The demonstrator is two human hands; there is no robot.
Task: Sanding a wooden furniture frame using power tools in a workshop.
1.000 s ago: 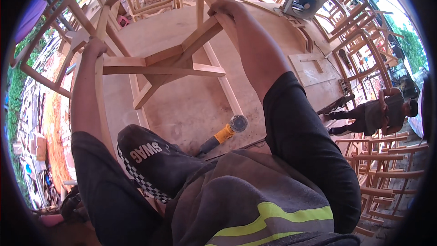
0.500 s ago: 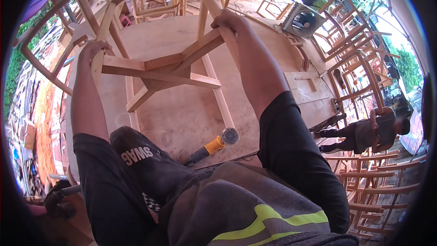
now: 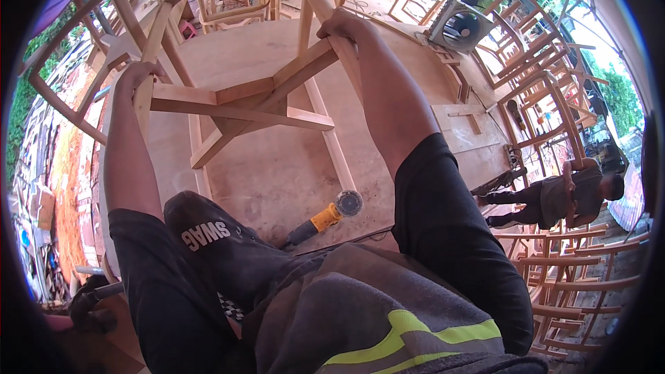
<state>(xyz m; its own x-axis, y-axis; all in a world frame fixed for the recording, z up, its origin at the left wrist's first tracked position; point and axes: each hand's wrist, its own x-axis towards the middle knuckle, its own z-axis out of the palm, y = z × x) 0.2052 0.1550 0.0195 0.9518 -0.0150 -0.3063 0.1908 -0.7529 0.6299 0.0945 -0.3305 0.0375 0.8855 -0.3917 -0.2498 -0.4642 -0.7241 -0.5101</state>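
Both my hands grip a bare wooden chair frame [image 3: 253,93], with crossed braces in its middle and a curved rail at its far end. My left hand [image 3: 136,77] is wrapped round the left leg by the brace's end. Round the right leg, just above the other brace, my right hand [image 3: 346,28] is closed. Some fingertips are hidden behind the wood. Near my body, a yellow and black angle grinder [image 3: 322,220] with a round disc lies on the wooden work surface [image 3: 270,166], close to one of the frame's legs.
More wooden chair frames stand at the far left [image 3: 104,48] and the right [image 3: 547,111]. A boxy fan [image 3: 460,28] sits at the far right edge of the surface, near loose wood pieces [image 3: 474,123]. A person in dark clothes [image 3: 571,197] stands at the right.
The chair frame and both my hands have shifted very slightly to the left and away from me. My grip looks the same, and the angle grinder lies where it was.
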